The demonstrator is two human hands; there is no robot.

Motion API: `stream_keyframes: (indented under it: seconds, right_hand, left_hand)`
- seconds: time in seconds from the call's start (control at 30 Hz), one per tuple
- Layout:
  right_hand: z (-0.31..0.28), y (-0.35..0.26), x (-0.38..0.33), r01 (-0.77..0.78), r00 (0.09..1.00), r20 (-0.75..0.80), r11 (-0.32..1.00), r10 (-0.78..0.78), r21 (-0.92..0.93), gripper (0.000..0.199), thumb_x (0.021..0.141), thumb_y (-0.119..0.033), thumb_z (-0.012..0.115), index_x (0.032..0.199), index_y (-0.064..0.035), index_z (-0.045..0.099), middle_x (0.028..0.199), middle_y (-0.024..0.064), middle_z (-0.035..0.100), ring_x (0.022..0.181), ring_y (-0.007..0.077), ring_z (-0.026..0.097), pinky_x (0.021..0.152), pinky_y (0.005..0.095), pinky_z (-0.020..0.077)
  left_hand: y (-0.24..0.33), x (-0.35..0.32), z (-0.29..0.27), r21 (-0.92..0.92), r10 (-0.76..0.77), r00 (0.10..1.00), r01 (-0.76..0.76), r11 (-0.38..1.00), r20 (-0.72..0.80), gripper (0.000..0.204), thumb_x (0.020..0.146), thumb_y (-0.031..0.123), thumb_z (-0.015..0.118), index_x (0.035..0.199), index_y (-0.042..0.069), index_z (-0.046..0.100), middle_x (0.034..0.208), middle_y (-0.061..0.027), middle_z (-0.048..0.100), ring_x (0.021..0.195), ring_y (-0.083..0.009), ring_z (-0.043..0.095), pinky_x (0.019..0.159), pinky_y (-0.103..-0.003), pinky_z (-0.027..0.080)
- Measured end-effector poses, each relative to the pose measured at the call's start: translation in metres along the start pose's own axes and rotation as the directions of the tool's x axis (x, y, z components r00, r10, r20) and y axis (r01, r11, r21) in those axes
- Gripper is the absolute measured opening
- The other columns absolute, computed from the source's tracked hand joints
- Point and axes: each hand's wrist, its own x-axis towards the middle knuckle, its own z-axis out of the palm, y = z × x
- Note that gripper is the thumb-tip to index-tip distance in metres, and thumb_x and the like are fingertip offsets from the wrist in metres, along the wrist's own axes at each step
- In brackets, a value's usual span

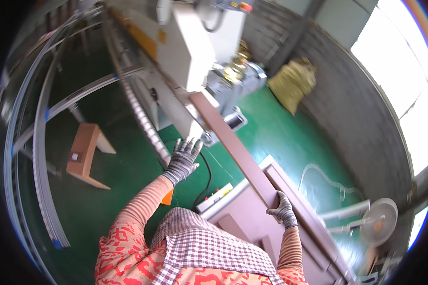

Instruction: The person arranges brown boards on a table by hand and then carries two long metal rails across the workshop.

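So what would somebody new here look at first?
Probably the long brown board, slanting across the middle from beside the white machine to the person's right grip. Next, the bright green floor underneath, and the yellowish sack by the grey wall, above and right of centre.

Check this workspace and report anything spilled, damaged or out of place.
Nothing looks clearly spilled or damaged. Slightly untidy: a pale hose or cord lies in a loose curve on the green floor, uncoiled. The long brown board sits diagonally, but the right hand grips its near end.
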Motion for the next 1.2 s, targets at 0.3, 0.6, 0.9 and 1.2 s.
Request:
stream_keyframes:
  seconds: [0.3, 0.6, 0.9, 1.2]
  right_hand:
    - [0.001, 0.026, -0.199, -0.070, 0.993, -0.102, 0.997, 0.067, -0.026, 0.092, 0.053, -0.025, 0.087, 0.135, -0.0049, 0.051, 0.123, 0.0199, 0.060, 0.116, 0.0377, 0.056, 0.101, 0.0441, 0.0458]
    - [0.064, 0.078, -0.313, -0.659, 0.258, -0.794, 0.701, 0.550, 0.272, 0.095, 0.071, -0.029, 0.083, 0.148, -0.0032, 0.034, 0.141, 0.0213, 0.046, 0.132, 0.0361, 0.044, 0.114, 0.0460, 0.0316]
    - [0.121, 0.020, -0.180, 0.541, 0.798, -0.164, -0.570, 0.580, 0.619, 0.030, 0.098, -0.035, 0.063, 0.117, -0.0130, 0.057, 0.108, 0.0059, 0.064, 0.101, 0.0200, 0.063, 0.095, 0.0471, 0.0521]
    - [0.137, 0.148, -0.131, 0.533, 0.633, 0.169, -0.584, 0.755, 0.613, 0.012, 0.095, -0.019, 0.066, 0.104, -0.0130, 0.061, 0.091, 0.0041, 0.069, 0.082, 0.0222, 0.069, 0.076, 0.0493, 0.0616]
  left_hand:
    - [0.160, 0.078, -0.052, -0.047, 0.785, 0.481, -0.841, 0.539, 0.391, 0.108, 0.063, 0.044, 0.083, 0.154, 0.019, 0.030, 0.144, -0.0192, 0.044, 0.135, -0.0351, 0.041, 0.116, -0.053, 0.024]
    - [0.302, 0.019, -0.034, -0.133, 0.784, 0.576, -0.780, 0.612, 0.232, 0.098, 0.059, 0.032, 0.079, 0.148, 0.018, 0.042, 0.108, -0.0122, 0.059, 0.103, -0.0306, 0.058, 0.094, -0.047, 0.041]
    - [0.388, -0.048, -0.042, -0.160, 0.728, 0.614, -0.721, 0.675, 0.306, 0.102, 0.064, 0.049, 0.082, 0.150, 0.016, 0.038, 0.115, -0.0149, 0.059, 0.114, -0.0310, 0.057, 0.106, -0.051, 0.036]
    - [0.268, -0.023, -0.040, 0.007, 0.408, 0.864, -0.429, 0.903, 0.295, 0.106, 0.073, 0.069, 0.071, 0.153, 0.013, 0.032, 0.152, -0.0217, 0.036, 0.146, -0.0358, 0.027, 0.117, -0.063, 0.013]
